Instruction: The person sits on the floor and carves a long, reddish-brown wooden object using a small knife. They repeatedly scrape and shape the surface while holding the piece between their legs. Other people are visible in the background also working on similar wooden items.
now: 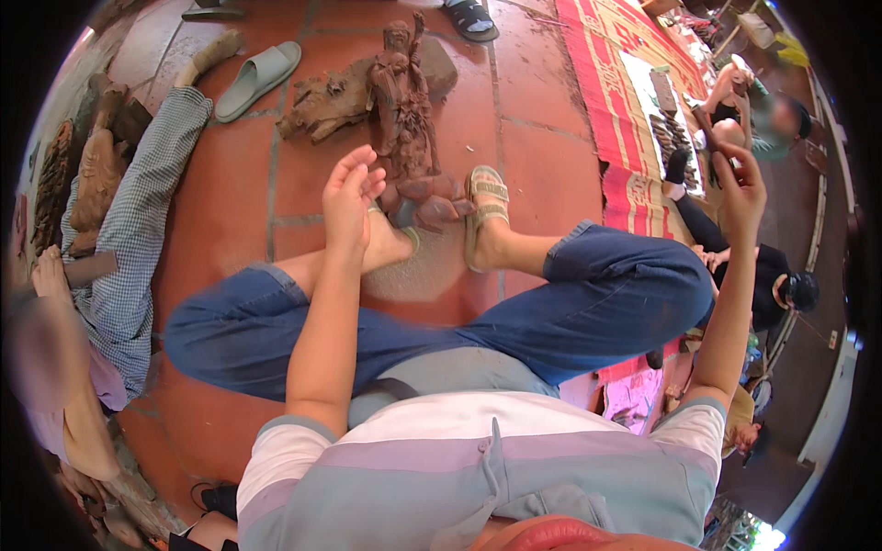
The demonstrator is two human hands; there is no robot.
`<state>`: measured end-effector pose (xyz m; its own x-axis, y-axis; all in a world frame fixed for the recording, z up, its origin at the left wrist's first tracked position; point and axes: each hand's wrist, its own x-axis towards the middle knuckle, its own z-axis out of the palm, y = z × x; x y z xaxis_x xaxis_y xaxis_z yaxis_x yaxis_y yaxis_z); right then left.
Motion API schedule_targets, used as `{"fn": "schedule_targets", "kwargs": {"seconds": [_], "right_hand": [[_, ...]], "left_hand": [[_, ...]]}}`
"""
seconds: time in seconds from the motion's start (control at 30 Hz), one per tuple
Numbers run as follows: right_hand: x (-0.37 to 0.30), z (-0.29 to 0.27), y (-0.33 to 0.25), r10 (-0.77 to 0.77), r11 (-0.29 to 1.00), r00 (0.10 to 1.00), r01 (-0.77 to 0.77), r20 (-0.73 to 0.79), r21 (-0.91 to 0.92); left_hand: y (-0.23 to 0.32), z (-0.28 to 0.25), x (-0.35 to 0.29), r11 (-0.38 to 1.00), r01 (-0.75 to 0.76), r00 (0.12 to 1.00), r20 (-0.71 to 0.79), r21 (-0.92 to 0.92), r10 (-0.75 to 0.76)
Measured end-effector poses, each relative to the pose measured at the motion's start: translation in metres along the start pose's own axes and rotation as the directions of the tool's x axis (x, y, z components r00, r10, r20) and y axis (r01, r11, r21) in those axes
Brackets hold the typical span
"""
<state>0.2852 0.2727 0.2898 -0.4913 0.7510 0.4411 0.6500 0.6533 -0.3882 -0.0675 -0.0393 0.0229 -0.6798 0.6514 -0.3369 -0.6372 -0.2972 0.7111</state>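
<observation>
Left hand: raised in front of the wearer, palm turned partly inward, fingers half-curled and loosely parted, with nothing visible in its hold; just beside the lower part of the carving in the view, contact not determinable. Right hand: lifted well out to the right, fingertips closed in a pinch on a slim dark stick, its exact kind too small to tell. Carved figure: reddish-brown, robed, with a tall staff-like part along one side; upright on the tiled floor, ahead of the wearer's feet, lumpy rock-like forms at its base. Rough wood block: brown, irregular, lying behind the figure and to its left. Sandal: pale, strapped, on the wearer's right foot, near the base. Slide: grey-green, single, unworn, left of the block. Checked trousers: on a co-worker seated at far left. Patterned mat: red and yellow, spread along the right.
</observation>
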Motion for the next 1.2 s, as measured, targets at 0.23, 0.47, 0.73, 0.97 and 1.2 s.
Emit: {"fn": "schedule_targets", "kwargs": {"seconds": [0.23, 0.47, 0.73, 0.97, 1.2], "right_hand": [[-0.046, 0.055, -0.124, 0.116, 0.98, 0.877, -0.176, 0.466, 0.088], [-0.092, 0.256, -0.177, -0.4, 0.905, 0.777, 0.252, 0.486, 0.342], [-0.106, 0.3, -0.109, -0.409, 0.898, 0.715, 0.426, 0.568, 0.109], [-0.105, 0.258, -0.089, -0.168, 0.941, 0.868, 0.0, 0.467, 0.338], [-0.123, 0.35, -0.155, -0.477, 0.87, 0.744, 0.473, 0.468, 0.136]], "left_hand": [[0.02, 0.006, -0.023, 0.997, -0.061, 0.998, -0.036, -0.046, 0.059], [0.016, -0.004, -0.013, 0.998, -0.056, 0.99, -0.132, -0.01, 0.054], [-0.018, -0.032, 0.011, 0.994, 0.061, 0.959, -0.272, -0.095, -0.085], [-0.032, -0.023, 0.019, 0.994, 0.106, 0.96, -0.26, -0.013, -0.106], [-0.03, -0.019, 0.021, 0.995, 0.091, 0.948, -0.301, -0.037, -0.098]]}}
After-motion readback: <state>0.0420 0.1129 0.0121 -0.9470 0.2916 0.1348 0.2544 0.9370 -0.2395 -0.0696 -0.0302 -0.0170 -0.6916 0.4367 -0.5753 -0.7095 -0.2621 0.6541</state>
